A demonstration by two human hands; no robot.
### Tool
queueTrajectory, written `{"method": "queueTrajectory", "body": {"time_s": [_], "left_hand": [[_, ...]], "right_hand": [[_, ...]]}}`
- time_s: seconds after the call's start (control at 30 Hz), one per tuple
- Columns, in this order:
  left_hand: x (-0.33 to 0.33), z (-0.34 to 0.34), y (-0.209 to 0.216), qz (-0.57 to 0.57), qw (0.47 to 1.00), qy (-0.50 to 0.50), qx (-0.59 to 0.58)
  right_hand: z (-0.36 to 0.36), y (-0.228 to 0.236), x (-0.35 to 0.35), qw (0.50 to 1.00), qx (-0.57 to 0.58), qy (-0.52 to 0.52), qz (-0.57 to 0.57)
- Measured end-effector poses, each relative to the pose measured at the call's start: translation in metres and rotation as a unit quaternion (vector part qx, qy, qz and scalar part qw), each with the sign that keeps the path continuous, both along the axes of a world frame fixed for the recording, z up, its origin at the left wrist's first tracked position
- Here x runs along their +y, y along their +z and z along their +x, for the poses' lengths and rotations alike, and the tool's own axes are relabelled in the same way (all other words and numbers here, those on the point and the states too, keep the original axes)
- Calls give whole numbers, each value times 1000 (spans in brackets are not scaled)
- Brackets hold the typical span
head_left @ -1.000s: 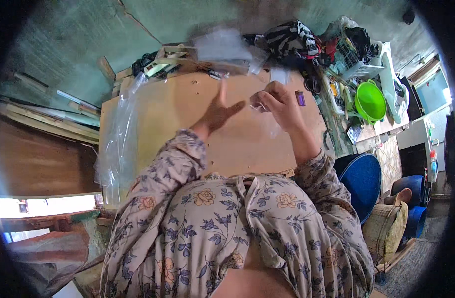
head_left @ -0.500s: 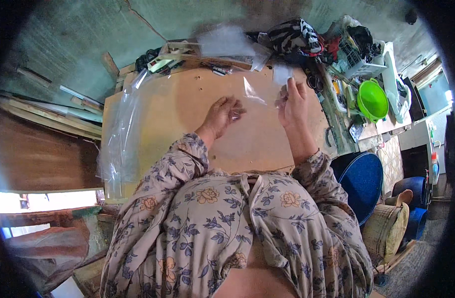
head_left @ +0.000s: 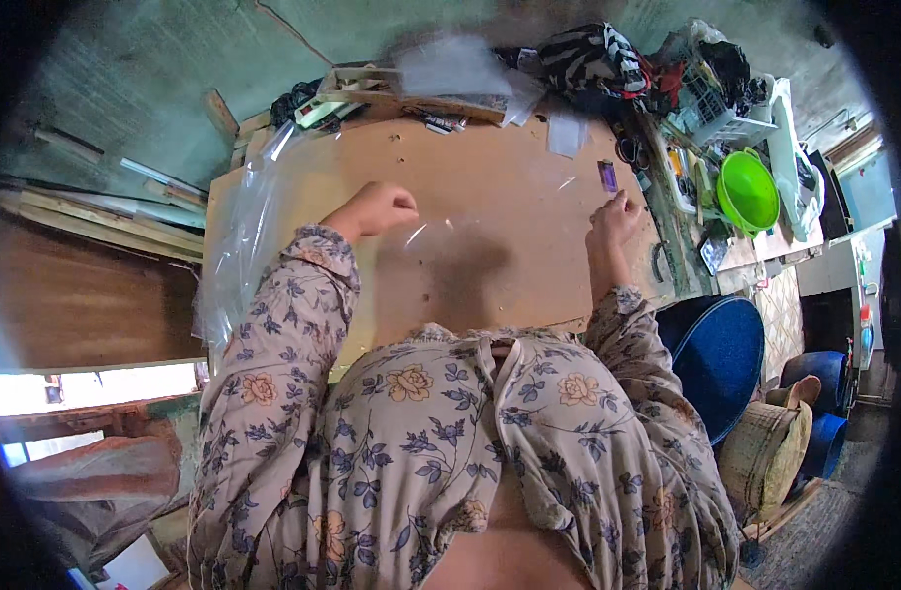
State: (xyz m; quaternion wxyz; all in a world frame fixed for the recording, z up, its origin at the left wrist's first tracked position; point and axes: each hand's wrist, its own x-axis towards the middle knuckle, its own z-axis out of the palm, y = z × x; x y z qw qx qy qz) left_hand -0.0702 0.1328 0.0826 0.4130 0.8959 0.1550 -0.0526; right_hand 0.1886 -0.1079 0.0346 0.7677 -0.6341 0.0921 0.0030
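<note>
Here, from the head view, we see both hands out over a bare brown board [head_left: 490,167]. The left hand [head_left: 377,208] is curled into a loose fist, and a clear film [head_left: 490,211] seems to run from it across to the right hand [head_left: 613,218]; only faint glints along its edges give it away. The right hand lies fingers-down near the board's right edge, pinching or pressing the film's far corner, though we cannot tell for sure which. Just beyond the right fingertips lies a small purple lighter [head_left: 607,175]. Left of the left hand, a heap of plastic sheets [head_left: 236,251] hangs over the board's edge. Beyond both hands sits a clutter of tools and a striped cloth [head_left: 593,59]; further right of the right hand, a green bowl [head_left: 748,190].

We judge the film very light, limp and slippery, prone to cling and crease. It is best held at opposite corners, kept gently taut.
</note>
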Motion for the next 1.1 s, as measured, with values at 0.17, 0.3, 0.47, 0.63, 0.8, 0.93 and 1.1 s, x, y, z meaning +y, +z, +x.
{"method": "queueTrajectory", "body": {"time_s": [0.17,0.3,0.47,0.63,0.8,0.93,1.1], "left_hand": [[-6,3,-28,-300,916,260,-59],[-7,-1,-20,-226,925,301,-44],[6,-17,-22,-68,993,73,-60],[22,-22,-31,112,976,181,-51],[26,-32,-73,-236,898,345,-136],[17,-33,-82,-237,887,374,-130],[-4,-17,-61,-274,895,336,-105]], "right_hand": [[22,-65,-10,994,-66,-2,-85],[8,-63,-18,999,-17,29,22],[0,-55,-29,997,36,64,15],[-20,-61,-40,983,60,170,25],[-29,-86,-50,911,-130,277,-277],[-54,-31,-34,677,-392,182,-596],[-87,2,14,717,-367,477,-353]]}}
